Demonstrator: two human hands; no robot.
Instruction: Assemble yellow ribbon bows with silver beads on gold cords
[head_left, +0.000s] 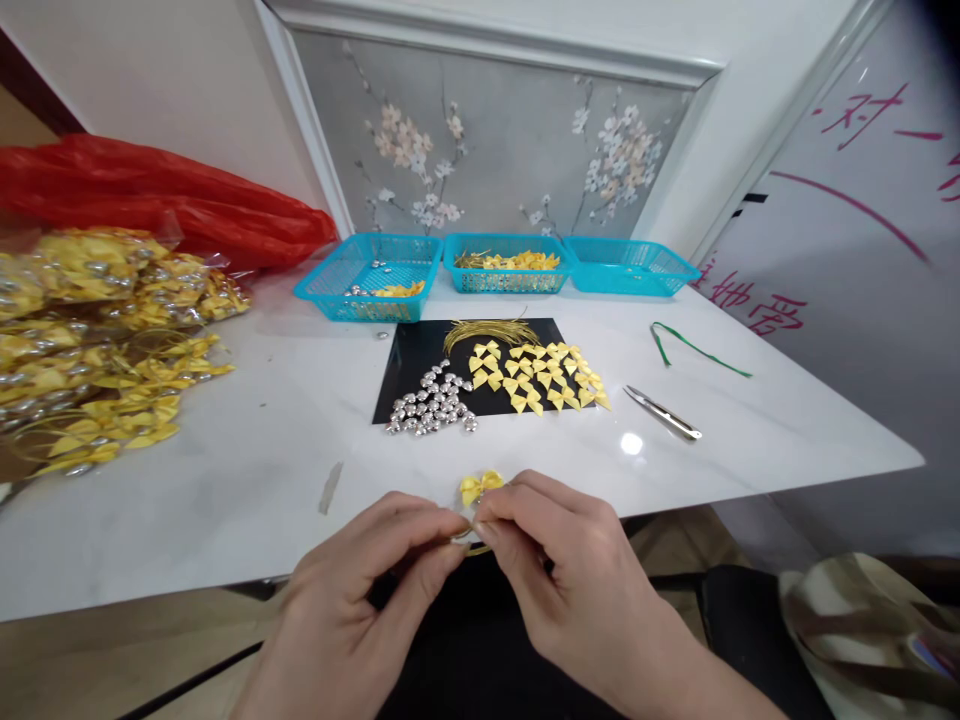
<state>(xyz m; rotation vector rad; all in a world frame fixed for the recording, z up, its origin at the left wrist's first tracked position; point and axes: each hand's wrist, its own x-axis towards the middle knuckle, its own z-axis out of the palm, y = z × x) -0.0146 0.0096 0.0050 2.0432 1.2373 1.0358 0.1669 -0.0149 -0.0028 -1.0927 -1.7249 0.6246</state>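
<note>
My left hand point(375, 590) and my right hand point(562, 570) meet at the table's front edge, thumbs and forefingers pinched on a thin gold cord point(477, 550). A yellow ribbon bow point(480, 487) shows just beyond my fingertips, with a bit of something silvery under it, partly hidden by my right fingers. Past my hands lies a black mat point(405, 350). On it are a heap of silver bells or beads point(433, 400), rows of yellow bows point(536, 375) and a bundle of gold cords point(491, 333).
Three blue baskets point(311, 290) line the back; the left and middle ones hold bows and other pieces. Finished-looking bow bundles point(112, 350) and a red plastic bag point(150, 195) crowd the left. Thread snips point(664, 412) and a green ribbon point(697, 350) lie at right.
</note>
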